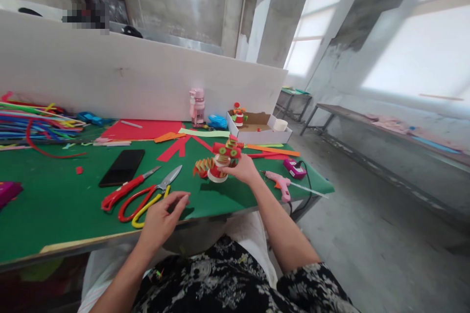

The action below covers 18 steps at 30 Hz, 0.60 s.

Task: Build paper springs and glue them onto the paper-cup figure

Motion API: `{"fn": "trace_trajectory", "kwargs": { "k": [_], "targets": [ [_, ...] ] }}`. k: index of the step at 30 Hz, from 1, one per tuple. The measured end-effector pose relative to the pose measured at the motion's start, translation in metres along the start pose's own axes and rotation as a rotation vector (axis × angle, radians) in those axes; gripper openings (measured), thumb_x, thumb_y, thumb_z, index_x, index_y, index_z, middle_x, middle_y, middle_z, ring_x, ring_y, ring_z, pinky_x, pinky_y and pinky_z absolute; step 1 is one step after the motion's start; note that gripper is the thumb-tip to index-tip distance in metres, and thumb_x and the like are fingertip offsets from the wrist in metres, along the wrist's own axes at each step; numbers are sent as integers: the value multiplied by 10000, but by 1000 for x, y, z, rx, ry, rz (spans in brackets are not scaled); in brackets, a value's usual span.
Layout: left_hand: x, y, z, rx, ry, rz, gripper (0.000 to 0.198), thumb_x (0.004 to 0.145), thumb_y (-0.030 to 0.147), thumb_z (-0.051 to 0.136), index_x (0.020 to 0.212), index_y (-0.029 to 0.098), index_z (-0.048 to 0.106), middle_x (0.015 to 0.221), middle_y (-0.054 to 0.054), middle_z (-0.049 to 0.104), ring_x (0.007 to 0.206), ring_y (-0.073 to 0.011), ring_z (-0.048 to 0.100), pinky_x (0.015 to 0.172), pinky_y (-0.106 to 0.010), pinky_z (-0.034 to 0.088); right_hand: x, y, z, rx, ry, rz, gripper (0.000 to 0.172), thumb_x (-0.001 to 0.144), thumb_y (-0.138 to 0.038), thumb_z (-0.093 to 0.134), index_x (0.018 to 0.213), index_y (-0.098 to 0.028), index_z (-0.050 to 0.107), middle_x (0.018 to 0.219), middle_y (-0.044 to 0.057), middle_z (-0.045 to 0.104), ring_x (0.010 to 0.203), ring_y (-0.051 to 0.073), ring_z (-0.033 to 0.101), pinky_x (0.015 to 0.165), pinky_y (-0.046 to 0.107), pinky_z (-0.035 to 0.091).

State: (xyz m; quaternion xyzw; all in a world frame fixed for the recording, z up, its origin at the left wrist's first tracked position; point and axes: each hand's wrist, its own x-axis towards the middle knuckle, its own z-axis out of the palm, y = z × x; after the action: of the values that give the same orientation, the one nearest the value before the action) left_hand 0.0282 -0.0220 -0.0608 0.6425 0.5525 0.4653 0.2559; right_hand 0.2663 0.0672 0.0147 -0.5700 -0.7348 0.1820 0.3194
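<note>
On the green table [55, 205] we see the paper figure [220, 162] standing upright, gripped by our right hand [243, 168], while our left hand [161, 217] lies open nearer the edge, beside the scissors [154, 195].

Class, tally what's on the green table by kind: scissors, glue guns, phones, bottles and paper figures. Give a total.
Scissors: 2
Glue gun: 1
Phone: 1
Bottle: 1
Paper figures: 2, one in the right hand, one in the box
Total: 7
</note>
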Motion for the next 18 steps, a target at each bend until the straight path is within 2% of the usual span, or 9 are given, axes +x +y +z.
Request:
{"fn": "trace_trajectory", "kwargs": {
  "k": [4,7,9,11,13,16,18],
  "targets": [
    [2,-10,9,149,-71,206,360,862,478,468,878,216,714,885,-78,755,837,-235,692,789,-341,546,14,-3,-21,37,46,21,457,661,-428,814,1050,-199,745,783,22,739,744,207,662,685,282,474],
    [20,-9,10,310,-160,278,327,890,348,421,984,195,695,946,-109,737,915,-249,673,856,-376,524,24,-6,-37,54,65,20,410,664,-384,814,1015,-181,753,807,31,750,774,221,673,682,282,487],
    [38,-3,12,461,-228,259,327,891,256,408,1089,184,658,1056,-118,712,1022,-252,645,915,-378,498,29,-8,-46,33,78,2,366,672,-363,809,983,-177,757,836,37,759,808,233,682,699,288,495],
    [58,5,19,505,-236,234,345,878,197,437,1175,189,612,1157,-120,671,1077,-246,620,935,-365,481,32,-8,-51,-4,85,-12,347,677,-366,804,961,-172,759,840,43,764,821,244,689,710,296,502],
    [75,11,31,540,-242,203,368,861,181,499,1219,184,581,1167,-129,648,1073,-250,616,907,-355,482,31,-7,-53,-17,79,-10,347,681,-373,801,957,-168,760,842,49,768,824,251,695,713,302,509],
    [96,16,53,587,-267,149,343,822,194,619,1164,159,606,1064,-130,650,955,-257,647,814,-353,499,24,-3,-50,11,56,14,364,695,-382,791,988,-168,756,878,57,772,832,257,702,732,317,516],
    [110,17,63,604,-280,119,205,846,196,628,1045,150,643,982,-97,656,881,-228,651,786,-355,508,17,1,-45,12,48,36,400,697,-397,790,1024,-170,751,891,64,771,831,262,705,748,335,516]
  ]
}}
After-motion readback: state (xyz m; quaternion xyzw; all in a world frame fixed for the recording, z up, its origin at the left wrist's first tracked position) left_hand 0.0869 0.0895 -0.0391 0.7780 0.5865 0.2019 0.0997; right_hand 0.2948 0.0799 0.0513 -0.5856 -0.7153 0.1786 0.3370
